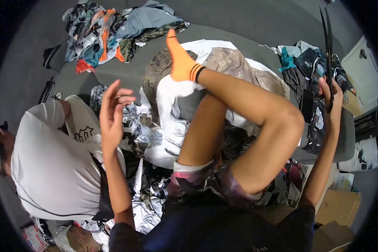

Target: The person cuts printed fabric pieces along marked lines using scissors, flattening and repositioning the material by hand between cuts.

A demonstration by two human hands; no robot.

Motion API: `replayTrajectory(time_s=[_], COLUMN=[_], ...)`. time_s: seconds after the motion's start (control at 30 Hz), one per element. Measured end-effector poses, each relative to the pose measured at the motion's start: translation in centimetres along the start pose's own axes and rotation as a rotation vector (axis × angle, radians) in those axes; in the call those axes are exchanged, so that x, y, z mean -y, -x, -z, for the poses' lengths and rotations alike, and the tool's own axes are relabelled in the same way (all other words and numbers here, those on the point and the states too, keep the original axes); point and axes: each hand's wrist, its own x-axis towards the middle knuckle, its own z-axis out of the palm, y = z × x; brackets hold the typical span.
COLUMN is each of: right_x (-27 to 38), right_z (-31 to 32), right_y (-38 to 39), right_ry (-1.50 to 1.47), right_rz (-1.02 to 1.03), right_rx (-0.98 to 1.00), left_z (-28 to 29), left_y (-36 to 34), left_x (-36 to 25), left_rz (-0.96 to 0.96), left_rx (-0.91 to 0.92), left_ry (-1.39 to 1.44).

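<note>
My left hand point(113, 115) is raised over the piled fabric, empty, its fingers apart and loosely curved. My right hand point(327, 94) is closed on long black scissors point(329, 52) held upright at the right. My bent legs point(277, 130) stretch out before me, one foot in an orange sock point(178, 59) lifted over a heap of white and brown camouflage fabric point(231, 63). Crumpled white, dark and patterned cloth point(151, 185) surrounds my legs. A dark phone-like object point(306, 107) lies just left of my right hand.
Another person in a white shirt point(56, 164) is bent over at my left. Cloth piles lie at the back left point(134, 21) and right point(294, 59) of the grey padded surface point(113, 75). Cardboard boxes point(336, 206) are at lower right, a white door point(361, 71) beyond.
</note>
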Motion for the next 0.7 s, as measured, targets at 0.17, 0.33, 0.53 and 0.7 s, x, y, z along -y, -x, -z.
replayTrajectory(time_s=[0.17, 0.33, 0.53, 0.7], right_x=[2.2, 2.6, 1.4, -1.0], right_z=[1.0, 1.6, -1.5, -7.4], right_y=[2.5, 4.4, 6.6, 10.5], right_ry=[-0.183, -0.568, -1.084, -0.905], right_rz=[0.014, 0.044, -0.057, -0.205], right_rx=[-0.004, 0.068, 0.567, 0.905], left_z=[-1.2, -4.3, -5.2, -6.2], left_y=[-1.3, -5.8, -9.8, -13.1], left_x=[-5.1, -8.4, -3.6, 7.4], left_rz=[-0.059, -0.158, -0.114, 0.207], left_rx=[0.108, 0.378, 0.572, 0.766], left_ry=[0.079, 0.132, -0.031, -0.561])
